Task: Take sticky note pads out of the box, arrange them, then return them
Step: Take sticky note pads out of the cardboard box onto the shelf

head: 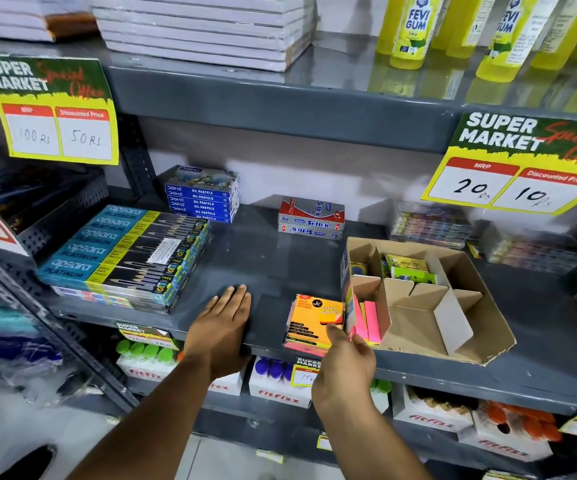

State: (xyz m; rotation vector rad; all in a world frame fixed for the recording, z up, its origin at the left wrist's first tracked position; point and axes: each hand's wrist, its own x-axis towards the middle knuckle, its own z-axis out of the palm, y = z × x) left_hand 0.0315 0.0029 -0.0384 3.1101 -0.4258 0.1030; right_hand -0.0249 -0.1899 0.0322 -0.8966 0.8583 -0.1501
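Right hand (pixel 344 362) fingers touching sticky note pad (pixel 314 322) beside box (pixel 453 341); left hand (pixel 223 327) flat, empty.

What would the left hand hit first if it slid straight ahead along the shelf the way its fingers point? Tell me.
Probably nothing close: the left hand points over bare shelf. Farther back, the Softek boxes seem nearest that line, though depth is unclear.

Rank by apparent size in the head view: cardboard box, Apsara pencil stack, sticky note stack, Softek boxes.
1. Cardboard box
2. Apsara pencil stack, close behind it
3. and 4. Sticky note stack and Softek boxes: similar; the notes sit nearer, so unranked.
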